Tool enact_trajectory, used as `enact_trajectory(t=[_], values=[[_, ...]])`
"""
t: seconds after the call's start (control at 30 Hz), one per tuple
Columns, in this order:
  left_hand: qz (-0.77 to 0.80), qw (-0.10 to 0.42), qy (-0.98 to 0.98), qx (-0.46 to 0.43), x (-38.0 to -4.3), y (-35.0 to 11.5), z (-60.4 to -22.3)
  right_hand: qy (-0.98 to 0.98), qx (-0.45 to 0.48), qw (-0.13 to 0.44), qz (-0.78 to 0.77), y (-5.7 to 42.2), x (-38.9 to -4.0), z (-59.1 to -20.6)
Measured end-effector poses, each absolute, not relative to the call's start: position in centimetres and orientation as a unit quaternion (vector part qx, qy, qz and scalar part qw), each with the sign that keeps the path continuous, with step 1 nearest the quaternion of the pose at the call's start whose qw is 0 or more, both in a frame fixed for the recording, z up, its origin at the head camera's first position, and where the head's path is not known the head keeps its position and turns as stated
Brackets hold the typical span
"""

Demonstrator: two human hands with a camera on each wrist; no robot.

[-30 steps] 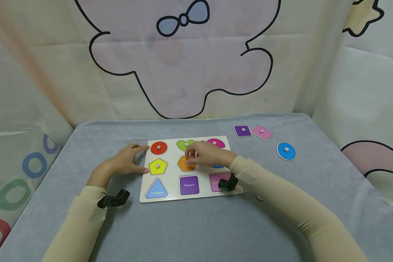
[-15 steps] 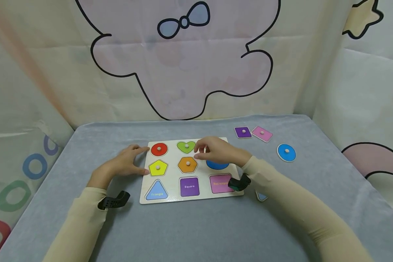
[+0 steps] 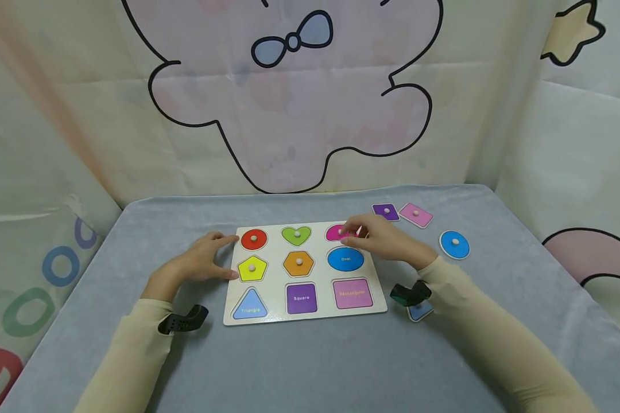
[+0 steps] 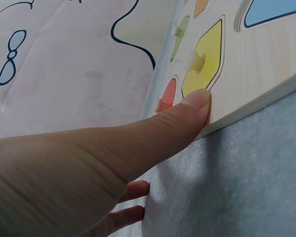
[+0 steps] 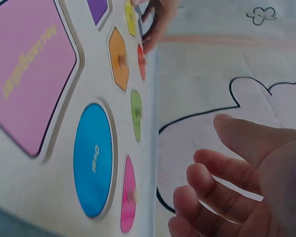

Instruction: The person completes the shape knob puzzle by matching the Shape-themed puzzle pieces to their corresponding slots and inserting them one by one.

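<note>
The white shape puzzle board (image 3: 279,301) lies flat before me. Along its left edge, my left hand (image 3: 198,259) steadies it; in the left wrist view the straight thumb (image 4: 187,111) presses the surface beside the yellow pentagon (image 4: 207,57). Over the board's top right, my right hand (image 3: 387,238) hovers with nothing in it, partly covering the magenta piece (image 3: 334,232). Its fingers are loosely bent and spread in the right wrist view. Knobbed pieces sit in the board: red circle (image 3: 254,239), green heart (image 3: 296,235), orange hexagon (image 3: 298,264), pentagon and magenta piece.
Triangle (image 3: 250,305), square (image 3: 301,298), rectangle (image 3: 352,293) and oval (image 3: 345,259) recesses show printed labels. Loose on the blue cloth (image 3: 310,367) lie a purple square (image 3: 386,211), a pink rectangle (image 3: 416,215), a blue oval piece (image 3: 454,245) and another blue piece (image 3: 420,312) beneath the right wrist.
My right hand has let go of the orange hexagon, which now sits in its recess, and moved right across the board. The left hand has stayed at the board's edge.
</note>
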State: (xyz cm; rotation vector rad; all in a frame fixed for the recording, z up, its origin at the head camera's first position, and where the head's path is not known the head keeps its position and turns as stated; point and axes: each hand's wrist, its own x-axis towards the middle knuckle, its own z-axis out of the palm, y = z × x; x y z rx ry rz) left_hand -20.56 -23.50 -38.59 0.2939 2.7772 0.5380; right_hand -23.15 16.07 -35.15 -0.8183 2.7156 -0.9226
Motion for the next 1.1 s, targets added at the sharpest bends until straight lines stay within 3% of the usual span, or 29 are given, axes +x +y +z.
enact_trajectory(t=[0.57,1.1], values=[[0.188,0.152,0.965,0.098,-20.5,-23.4,-38.5,0.933,-0.194,0.016,-0.302,23.2,-23.7,-34.9],[0.191,0.145,0.965,0.11,-20.3,-23.4,-38.4,0.943,-0.16,-0.001,-0.293,28.5,-24.8,-34.4]])
